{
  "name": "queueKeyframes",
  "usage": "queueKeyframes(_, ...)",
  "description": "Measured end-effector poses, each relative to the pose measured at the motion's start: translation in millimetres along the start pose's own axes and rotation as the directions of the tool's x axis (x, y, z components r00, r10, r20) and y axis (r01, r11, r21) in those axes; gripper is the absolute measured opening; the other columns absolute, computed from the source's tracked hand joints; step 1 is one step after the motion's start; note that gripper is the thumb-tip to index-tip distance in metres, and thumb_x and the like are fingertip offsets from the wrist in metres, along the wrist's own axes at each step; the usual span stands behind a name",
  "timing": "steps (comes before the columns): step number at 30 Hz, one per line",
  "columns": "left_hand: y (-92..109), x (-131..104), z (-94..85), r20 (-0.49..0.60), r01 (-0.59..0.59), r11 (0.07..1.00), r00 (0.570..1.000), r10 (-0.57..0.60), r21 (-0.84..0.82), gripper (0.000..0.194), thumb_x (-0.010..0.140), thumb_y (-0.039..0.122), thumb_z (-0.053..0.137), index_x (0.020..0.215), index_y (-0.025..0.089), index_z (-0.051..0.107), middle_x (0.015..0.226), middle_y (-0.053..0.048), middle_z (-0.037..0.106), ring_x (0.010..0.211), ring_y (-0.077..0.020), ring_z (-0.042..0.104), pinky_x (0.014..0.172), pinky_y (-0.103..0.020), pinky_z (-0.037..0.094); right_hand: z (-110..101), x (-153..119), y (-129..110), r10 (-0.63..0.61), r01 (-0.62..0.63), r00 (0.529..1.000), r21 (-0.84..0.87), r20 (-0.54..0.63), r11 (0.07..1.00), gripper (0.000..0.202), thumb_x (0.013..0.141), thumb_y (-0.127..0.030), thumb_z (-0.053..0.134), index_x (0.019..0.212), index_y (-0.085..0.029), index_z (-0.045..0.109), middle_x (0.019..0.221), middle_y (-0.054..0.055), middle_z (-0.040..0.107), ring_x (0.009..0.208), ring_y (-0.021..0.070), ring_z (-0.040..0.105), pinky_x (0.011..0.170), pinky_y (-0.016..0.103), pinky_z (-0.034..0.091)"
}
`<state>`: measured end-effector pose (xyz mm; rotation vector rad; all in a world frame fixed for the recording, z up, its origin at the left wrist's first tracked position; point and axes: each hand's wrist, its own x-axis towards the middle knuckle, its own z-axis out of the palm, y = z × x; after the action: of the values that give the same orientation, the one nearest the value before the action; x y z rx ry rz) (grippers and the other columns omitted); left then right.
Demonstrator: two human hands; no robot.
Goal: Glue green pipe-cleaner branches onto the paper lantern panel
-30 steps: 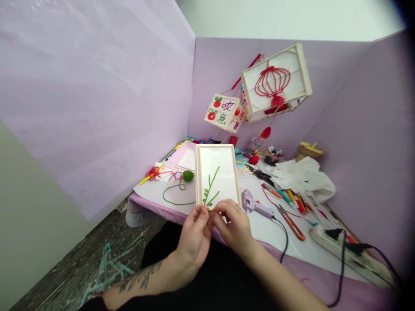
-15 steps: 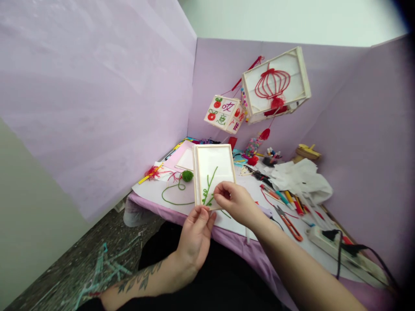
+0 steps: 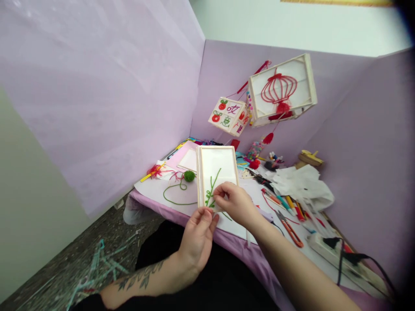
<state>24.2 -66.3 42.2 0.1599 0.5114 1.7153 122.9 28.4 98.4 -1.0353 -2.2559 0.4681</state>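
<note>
My left hand (image 3: 198, 235) grips the lower edge of a wood-framed white panel (image 3: 220, 157), thumb in front. Green yarn (image 3: 212, 183) forms branching stems with small looped leaves on the panel's lower half. Over its lower right part, the fingers of my right hand (image 3: 231, 202) are pinched together at the yarn design; their tips hide whatever is between them. A loose green strand (image 3: 227, 216) shows below the panel. Left of it, a green yarn ball (image 3: 189, 176) lies on the table with its tail curling toward the panel.
Two decorated box lanterns hang ahead, a small one (image 3: 225, 115) and a larger one (image 3: 279, 91). At right on the table (image 3: 177, 210) lie orange-handled snips (image 3: 292, 231), several markers, crumpled white paper (image 3: 300, 183) and a power strip (image 3: 350, 263). Red yarn (image 3: 154, 170) sits far left.
The view has shifted slightly, so everything appears a little farther right. Both hands keep their places on the panel, and the right fingers stay pinched over the green yarn.
</note>
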Motion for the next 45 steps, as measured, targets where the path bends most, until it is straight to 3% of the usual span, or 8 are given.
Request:
queueKeyframes(24, -2.3, 1.3, -1.4, 0.018, 0.009, 1.0, 1.0, -0.01, 0.018, 0.024, 0.06, 0.025, 0.087, 0.073, 0.015, 0.07, 0.08, 0.001, 0.064, 0.082, -0.0098, 0.06, 0.092, -0.029, 0.049, -14.9, 9.5, -10.9, -0.019, 0.054, 0.984, -0.195, 0.179, 0.979, 0.013, 0.078, -0.008, 0.06, 0.071, -0.017, 0.066, 0.077, 0.003, 0.062, 0.072, 0.0158, 0.058, 0.067, 0.026, 0.042)
queueKeyframes(32, -3.4, 0.6, -2.9, 0.01, 0.015, 1.0, 1.0, -0.015, 0.008, 0.024, 0.061, 0.024, 0.087, 0.074, 0.015, 0.07, 0.08, 0.0, 0.064, 0.083, -0.0099, 0.06, 0.093, -0.029, 0.049, -20.7, 9.4, -3.2, -0.003, 0.017, 0.994, -0.138, 0.106, 0.99, 0.01, 0.077, -0.01, 0.064, 0.073, -0.019, 0.061, 0.071, 0.0, 0.062, 0.064, 0.0146, 0.055, 0.058, 0.024, 0.039)
queueKeyframes(34, -3.4, 0.8, -2.8, 0.012, 0.012, 1.0, 1.0, -0.012, 0.006, 0.023, 0.062, 0.024, 0.086, 0.074, 0.015, 0.07, 0.081, 0.0, 0.065, 0.084, -0.01, 0.06, 0.093, -0.029, 0.049, -20.6, 6.8, -0.8, -0.047, 0.056, 0.996, -0.126, 0.074, 0.99, 0.012, 0.078, -0.009, 0.063, 0.073, -0.019, 0.061, 0.073, 0.0, 0.062, 0.065, 0.0148, 0.056, 0.059, 0.025, 0.041)
queueKeyframes(37, -3.2, 1.1, -2.3, 0.018, 0.008, 1.0, 1.0, -0.009, 0.006, 0.022, 0.062, 0.023, 0.086, 0.074, 0.014, 0.07, 0.08, 0.0, 0.064, 0.083, -0.0098, 0.06, 0.092, -0.027, 0.05, -17.7, -1.0, 3.2, -0.213, 0.213, 0.977, -0.177, 0.02, 0.961, 0.01, 0.082, -0.009, 0.061, 0.078, -0.019, 0.062, 0.081, 0.003, 0.063, 0.073, 0.0171, 0.058, 0.065, 0.027, 0.044)
queueKeyframes(41, -2.6, 0.9, -1.1, 0.032, 0.016, 1.0, 0.999, -0.016, -0.005, 0.021, 0.062, 0.022, 0.086, 0.072, 0.014, 0.07, 0.079, 0.0, 0.064, 0.082, -0.0091, 0.06, 0.09, -0.026, 0.05, -11.4, -12.2, 7.3, -0.452, 0.4, 0.891, -0.41, -0.033, 0.82, 0.01, 0.09, -0.015, 0.056, 0.084, -0.017, 0.064, 0.084, 0.007, 0.063, 0.081, 0.0217, 0.056, 0.069, 0.03, 0.044)
queueKeyframes(45, -1.6, 0.6, -0.3, 0.028, 0.016, 1.0, 1.0, -0.015, -0.008, 0.02, 0.062, 0.022, 0.086, 0.072, 0.014, 0.07, 0.079, 0.0, 0.063, 0.082, -0.0094, 0.059, 0.089, -0.026, 0.051, -8.7, -14.2, 8.5, -0.549, 0.481, 0.835, -0.537, 0.039, 0.693, 0.013, 0.091, -0.015, 0.053, 0.083, -0.016, 0.063, 0.082, 0.008, 0.062, 0.079, 0.0226, 0.052, 0.069, 0.032, 0.043)
